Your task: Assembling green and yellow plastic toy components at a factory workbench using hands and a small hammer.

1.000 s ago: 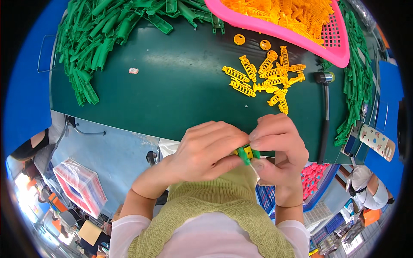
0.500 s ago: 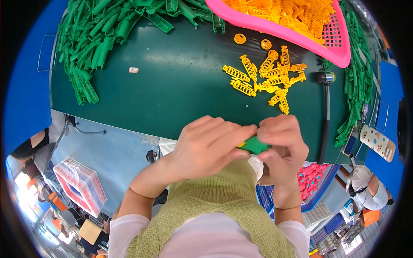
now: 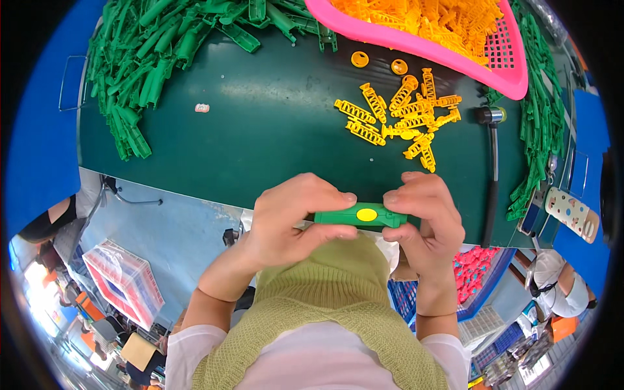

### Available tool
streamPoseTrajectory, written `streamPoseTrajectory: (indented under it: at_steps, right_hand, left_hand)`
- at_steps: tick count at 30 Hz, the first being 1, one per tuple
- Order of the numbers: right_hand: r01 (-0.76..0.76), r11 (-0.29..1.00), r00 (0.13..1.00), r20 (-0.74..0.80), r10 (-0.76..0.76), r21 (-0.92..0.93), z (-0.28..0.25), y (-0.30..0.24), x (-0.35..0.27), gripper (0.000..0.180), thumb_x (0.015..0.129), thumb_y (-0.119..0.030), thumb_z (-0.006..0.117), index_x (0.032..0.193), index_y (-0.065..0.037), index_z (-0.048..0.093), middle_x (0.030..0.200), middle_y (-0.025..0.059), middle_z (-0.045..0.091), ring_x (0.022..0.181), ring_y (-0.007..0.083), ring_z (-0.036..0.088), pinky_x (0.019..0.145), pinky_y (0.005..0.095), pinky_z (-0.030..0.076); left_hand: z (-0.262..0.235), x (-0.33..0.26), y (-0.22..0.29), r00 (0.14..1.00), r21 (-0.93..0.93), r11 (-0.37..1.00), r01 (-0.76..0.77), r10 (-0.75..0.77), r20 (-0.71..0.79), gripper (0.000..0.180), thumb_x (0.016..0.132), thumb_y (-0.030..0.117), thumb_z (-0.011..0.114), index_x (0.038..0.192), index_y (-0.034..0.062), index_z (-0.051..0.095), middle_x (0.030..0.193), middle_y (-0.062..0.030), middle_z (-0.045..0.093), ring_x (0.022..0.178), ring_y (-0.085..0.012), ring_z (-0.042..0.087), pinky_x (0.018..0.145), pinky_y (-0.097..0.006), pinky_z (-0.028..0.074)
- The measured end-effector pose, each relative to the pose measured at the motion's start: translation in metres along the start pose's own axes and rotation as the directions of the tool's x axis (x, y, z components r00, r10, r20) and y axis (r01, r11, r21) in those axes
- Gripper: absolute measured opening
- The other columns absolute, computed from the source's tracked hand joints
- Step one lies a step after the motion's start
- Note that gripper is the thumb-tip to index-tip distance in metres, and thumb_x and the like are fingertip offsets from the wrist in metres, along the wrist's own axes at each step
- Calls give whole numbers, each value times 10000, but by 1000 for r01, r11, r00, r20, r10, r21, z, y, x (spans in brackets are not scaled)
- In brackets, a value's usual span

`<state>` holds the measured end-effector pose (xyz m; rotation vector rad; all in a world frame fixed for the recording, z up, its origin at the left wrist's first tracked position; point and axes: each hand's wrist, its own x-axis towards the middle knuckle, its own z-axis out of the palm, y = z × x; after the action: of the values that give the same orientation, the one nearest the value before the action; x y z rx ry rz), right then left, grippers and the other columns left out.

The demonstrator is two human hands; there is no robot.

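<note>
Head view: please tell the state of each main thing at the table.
Green piece: held at both ends, yellow oval showing
Left hand: gripping its left end
Right hand: gripping its right end
Pink basket: heaped with yellow parts
Spring-shaped pieces: lying loose
Round yellow pieces: lying apart
Hammer: lying, not held
Green piles: loosely heaped

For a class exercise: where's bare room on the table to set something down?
Broadest: between left green pile, yellow parts and left hand, bar small bits. Narrower: between yellow parts and hammer. Crowded: far edge, around pink basket; right edge.
</note>
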<state>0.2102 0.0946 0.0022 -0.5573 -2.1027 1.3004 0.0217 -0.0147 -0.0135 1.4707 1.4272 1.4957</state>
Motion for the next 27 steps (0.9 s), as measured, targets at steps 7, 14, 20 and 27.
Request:
streamPoseTrajectory:
  at_steps: [7,14,20,27]
  right_hand:
    - [26,999,999,43,-25,-26,18,3,0,290,777,-236,761,957,-37,653,963,101,672,906,273,628,896,451,458]
    - [57,989,998,40,-52,-137,13,7,8,338,707,-92,780,1020,-41,661,1004,77,673,932,265,629,871,402,472]
    - [-138,955,983,-155,99,-261,-18,7,27,313,763,6,700,1070,-19,643,1078,127,629,1019,239,594,881,316,463]
    - [151,706,983,32,-179,-692,5,34,93,370,748,57,644,1099,-59,647,1102,88,635,1049,258,587,929,358,442]
  left_hand:
    - [12,1,-2,999,-126,991,-40,42,20,405,661,210,878,971,49,673,782,-40,633,656,-159,568,580,-277,432]
    - [15,12,2,998,90,994,-62,63,-8,404,674,240,863,970,47,668,767,-56,618,657,-178,568,583,-286,444]
    - [11,19,-12,994,252,968,-9,36,-101,337,707,95,816,992,26,651,929,-126,688,863,-256,664,746,-331,535]
    - [20,19,-25,991,262,962,-70,98,-94,341,694,75,789,1006,30,658,945,-105,669,817,-279,658,685,-340,518]
